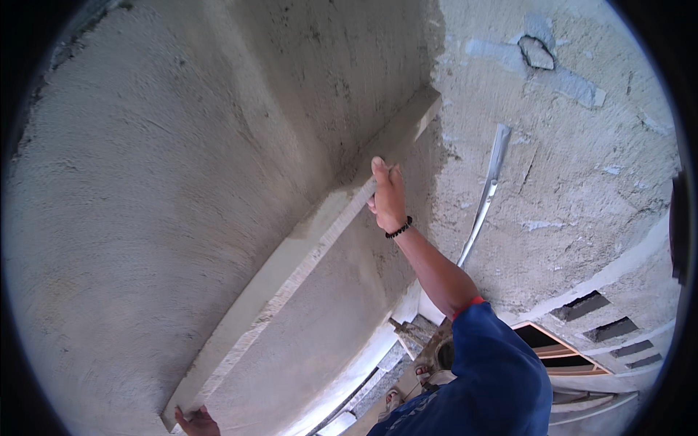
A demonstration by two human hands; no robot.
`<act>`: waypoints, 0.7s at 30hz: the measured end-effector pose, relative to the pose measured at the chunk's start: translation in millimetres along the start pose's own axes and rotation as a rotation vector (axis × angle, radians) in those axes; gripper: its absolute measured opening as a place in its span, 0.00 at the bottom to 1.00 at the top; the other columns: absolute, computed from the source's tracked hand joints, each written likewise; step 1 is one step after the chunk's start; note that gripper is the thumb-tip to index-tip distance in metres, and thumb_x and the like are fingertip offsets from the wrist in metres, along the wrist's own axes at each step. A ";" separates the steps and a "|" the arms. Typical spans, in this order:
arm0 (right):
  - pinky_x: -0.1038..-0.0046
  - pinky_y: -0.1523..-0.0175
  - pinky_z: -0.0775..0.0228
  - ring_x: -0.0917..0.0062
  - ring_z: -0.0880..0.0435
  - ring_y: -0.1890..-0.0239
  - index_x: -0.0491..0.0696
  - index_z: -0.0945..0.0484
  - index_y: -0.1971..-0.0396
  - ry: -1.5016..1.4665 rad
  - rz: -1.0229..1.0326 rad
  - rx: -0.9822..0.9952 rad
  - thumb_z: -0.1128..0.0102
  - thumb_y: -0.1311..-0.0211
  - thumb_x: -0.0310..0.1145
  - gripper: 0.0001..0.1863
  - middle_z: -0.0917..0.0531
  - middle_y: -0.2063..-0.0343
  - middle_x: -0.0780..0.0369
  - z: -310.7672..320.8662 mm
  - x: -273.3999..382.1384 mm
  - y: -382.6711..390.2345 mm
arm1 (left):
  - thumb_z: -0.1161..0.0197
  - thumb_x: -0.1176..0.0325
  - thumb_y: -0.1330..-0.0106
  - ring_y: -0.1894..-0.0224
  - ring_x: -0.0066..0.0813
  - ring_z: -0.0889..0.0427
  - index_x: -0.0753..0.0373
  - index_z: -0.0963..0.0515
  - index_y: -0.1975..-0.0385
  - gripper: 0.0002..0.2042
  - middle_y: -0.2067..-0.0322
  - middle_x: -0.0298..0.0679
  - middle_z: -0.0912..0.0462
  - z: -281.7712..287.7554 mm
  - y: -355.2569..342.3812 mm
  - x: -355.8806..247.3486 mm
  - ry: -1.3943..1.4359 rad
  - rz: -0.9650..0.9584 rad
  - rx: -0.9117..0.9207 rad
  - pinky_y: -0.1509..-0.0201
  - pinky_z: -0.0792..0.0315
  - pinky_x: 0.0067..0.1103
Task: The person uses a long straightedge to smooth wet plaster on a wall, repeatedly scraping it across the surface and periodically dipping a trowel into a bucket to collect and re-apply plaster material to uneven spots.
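Observation:
A long, pale plasterer's straightedge (pixel 273 287) lies slantwise against the grey plastered wall (pixel 145 167), reaching from the lower left to the upper middle. My right hand (pixel 390 196), with a dark bead bracelet at the wrist, is closed around its edge in the upper half. Down at the lower-left end, my left hand (pixel 197 422) grips the same straightedge, partly cut off by the picture's lower rim. Darker, damp-looking plaster (pixel 334 65) shows around the upper end.
To the right is a rougher wall (pixel 582 182) with a patched hole (pixel 536 53). A shiny metal strip (pixel 488 185) leans there. Low on the right are rectangular openings (pixel 582 305) and an orange-framed window (pixel 560 352). My sandalled feet (pixel 396 398) stand far below, near a dark round container (pixel 445 354).

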State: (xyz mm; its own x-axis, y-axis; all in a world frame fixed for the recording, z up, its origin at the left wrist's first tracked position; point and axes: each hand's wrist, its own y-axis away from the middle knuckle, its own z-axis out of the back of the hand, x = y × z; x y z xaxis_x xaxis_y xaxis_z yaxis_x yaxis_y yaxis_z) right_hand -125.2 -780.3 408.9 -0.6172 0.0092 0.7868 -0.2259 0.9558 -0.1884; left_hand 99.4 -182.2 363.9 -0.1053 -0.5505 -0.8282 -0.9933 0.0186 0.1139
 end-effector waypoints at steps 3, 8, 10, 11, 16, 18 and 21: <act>0.85 0.92 0.56 0.89 0.43 0.94 0.52 0.42 0.78 0.058 0.044 0.045 0.51 0.42 0.50 0.19 0.41 0.90 0.72 -27.9 28.4 -8.5 | 0.43 0.52 0.44 0.49 0.28 0.33 0.59 0.35 0.49 0.26 0.50 0.38 0.33 -19.0 -3.6 -31.4 0.061 -0.021 0.004 0.52 0.32 0.20; 0.84 0.93 0.55 0.89 0.43 0.95 0.52 0.44 0.85 0.062 0.136 -0.013 0.53 0.41 0.50 0.22 0.40 0.92 0.72 -51.9 55.8 -22.0 | 0.44 0.56 0.42 0.50 0.31 0.33 0.59 0.36 0.48 0.23 0.49 0.42 0.34 -71.9 1.5 -83.0 0.082 -0.220 -0.012 0.51 0.32 0.19; 0.84 0.94 0.54 0.89 0.43 0.95 0.52 0.43 0.86 0.082 0.207 0.016 0.53 0.41 0.51 0.22 0.40 0.92 0.71 -62.6 70.9 -28.3 | 0.45 0.56 0.42 0.50 0.31 0.33 0.59 0.36 0.48 0.24 0.49 0.42 0.34 -85.7 10.7 -91.4 0.090 -0.254 -0.042 0.52 0.31 0.18; 0.84 0.94 0.54 0.88 0.43 0.95 0.52 0.43 0.86 0.092 0.245 0.032 0.53 0.41 0.51 0.22 0.39 0.92 0.71 -70.9 80.8 -34.1 | 0.44 0.59 0.42 0.49 0.31 0.33 0.60 0.37 0.47 0.24 0.49 0.43 0.34 -86.1 10.4 -94.8 0.115 -0.220 -0.022 0.51 0.32 0.19; 0.79 0.83 0.30 0.81 0.29 0.85 0.40 0.33 0.74 0.122 0.325 0.120 0.50 0.44 0.53 0.26 0.29 0.80 0.62 -113.0 142.4 -48.0 | 0.42 0.68 0.41 0.49 0.29 0.33 0.64 0.42 0.44 0.26 0.51 0.48 0.33 -48.4 -15.6 -97.1 -0.280 -0.606 0.191 0.49 0.35 0.20; 0.78 0.84 0.29 0.79 0.29 0.86 0.38 0.31 0.79 0.148 0.361 0.168 0.51 0.42 0.50 0.26 0.30 0.84 0.63 -128.9 170.3 -46.8 | 0.43 0.72 0.41 0.50 0.28 0.32 0.68 0.46 0.43 0.27 0.52 0.51 0.31 -79.0 13.8 -94.6 -0.798 -0.896 0.099 0.47 0.37 0.20; 0.76 0.84 0.28 0.78 0.29 0.88 0.41 0.32 0.86 0.134 0.395 0.103 0.52 0.42 0.49 0.25 0.32 0.89 0.64 -152.2 206.1 -53.8 | 0.50 0.66 0.35 0.46 0.30 0.36 0.71 0.49 0.44 0.25 0.46 0.52 0.40 -98.7 23.8 -106.2 -0.953 -0.905 0.107 0.43 0.39 0.19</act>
State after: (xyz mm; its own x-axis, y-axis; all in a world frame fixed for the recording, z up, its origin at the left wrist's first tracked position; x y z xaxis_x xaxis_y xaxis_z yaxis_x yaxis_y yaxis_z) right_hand -125.5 -785.0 670.7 -0.5695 0.4135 0.7104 -0.0698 0.8368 -0.5430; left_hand 91.7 -205.6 508.8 0.6459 0.3963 -0.6525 -0.7239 0.0463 -0.6884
